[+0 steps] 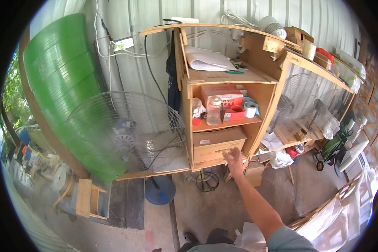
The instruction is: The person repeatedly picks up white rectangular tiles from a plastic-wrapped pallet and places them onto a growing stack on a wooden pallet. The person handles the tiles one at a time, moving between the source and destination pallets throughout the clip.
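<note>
My right hand [233, 158] reaches forward from the lower right, in front of a cardboard box [214, 147] on the lowest shelf of a wooden cabinet [190, 126]. Its fingers look loosely bent and apart, with nothing visible in them; whether they touch the box I cannot tell. On the shelf above stand a clear bottle [213, 112] with a pale lid, a red and white box [222, 95], a small red open box [234, 113] and a white roll [250, 109]. Only a sliver of what looks like my left hand [156, 250] shows at the lower edge, fingers hidden.
A large wire-caged fan [126, 134] on a round blue base [160, 191] stands left of the cabinet, before a green curved sheet [63, 84]. White sheets [206, 58] lie on the upper shelf. More fans [300, 94] and a green trolley [334, 147] are at right.
</note>
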The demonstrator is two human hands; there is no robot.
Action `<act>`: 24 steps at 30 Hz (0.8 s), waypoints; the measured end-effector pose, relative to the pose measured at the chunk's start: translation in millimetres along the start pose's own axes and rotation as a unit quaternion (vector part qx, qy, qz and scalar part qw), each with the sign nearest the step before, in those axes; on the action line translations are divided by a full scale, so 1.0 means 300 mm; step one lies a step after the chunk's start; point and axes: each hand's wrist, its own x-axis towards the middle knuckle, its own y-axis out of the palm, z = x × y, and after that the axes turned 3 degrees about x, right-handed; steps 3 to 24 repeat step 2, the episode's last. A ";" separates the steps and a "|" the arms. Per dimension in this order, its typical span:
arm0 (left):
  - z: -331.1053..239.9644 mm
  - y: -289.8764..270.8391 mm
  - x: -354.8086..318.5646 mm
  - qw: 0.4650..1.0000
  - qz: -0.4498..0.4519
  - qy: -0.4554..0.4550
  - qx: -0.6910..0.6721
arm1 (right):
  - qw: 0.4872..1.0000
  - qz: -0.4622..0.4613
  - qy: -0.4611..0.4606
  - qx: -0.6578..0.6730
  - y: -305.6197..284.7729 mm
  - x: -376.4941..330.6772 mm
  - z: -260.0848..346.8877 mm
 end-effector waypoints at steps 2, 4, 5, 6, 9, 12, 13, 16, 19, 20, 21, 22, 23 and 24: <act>-0.025 -0.036 0.053 0.948 -0.095 -0.093 -0.288 | 0.999 0.021 -0.014 -0.028 0.032 0.127 0.093; -0.025 -0.036 0.053 0.948 -0.095 -0.093 -0.288 | 0.999 0.021 -0.014 -0.028 0.032 0.127 0.093; -0.025 -0.036 0.053 0.948 -0.095 -0.093 -0.288 | 0.999 0.021 -0.014 -0.028 0.032 0.127 0.093; -0.025 -0.036 0.053 0.948 -0.095 -0.093 -0.288 | 0.999 0.021 -0.014 -0.028 0.032 0.127 0.093; -0.025 -0.036 0.053 0.948 -0.095 -0.093 -0.288 | 0.999 0.021 -0.014 -0.028 0.032 0.127 0.093; -0.025 -0.036 0.053 0.948 -0.095 -0.093 -0.288 | 0.999 0.021 -0.014 -0.028 0.032 0.127 0.093; -0.025 -0.036 0.053 0.948 -0.095 -0.093 -0.288 | 0.999 0.021 -0.014 -0.028 0.032 0.127 0.093; -0.025 -0.036 0.053 0.948 -0.095 -0.093 -0.288 | 0.999 0.021 -0.014 -0.028 0.032 0.127 0.093; -0.025 -0.036 0.053 0.948 -0.095 -0.093 -0.288 | 0.999 0.021 -0.014 -0.028 0.032 0.127 0.093; -0.025 -0.036 0.053 0.948 -0.095 -0.093 -0.288 | 0.999 0.021 -0.014 -0.028 0.032 0.127 0.093; -0.025 -0.036 0.053 0.948 -0.095 -0.093 -0.288 | 0.999 0.021 -0.014 -0.028 0.032 0.127 0.093; -0.025 -0.036 0.053 0.948 -0.095 -0.093 -0.288 | 0.999 0.021 -0.014 -0.028 0.032 0.127 0.093; -0.025 -0.036 0.053 0.948 -0.095 -0.093 -0.288 | 0.999 0.021 -0.014 -0.028 0.032 0.127 0.093; -0.025 -0.036 0.053 0.948 -0.095 -0.093 -0.288 | 0.999 0.021 -0.014 -0.028 0.032 0.127 0.093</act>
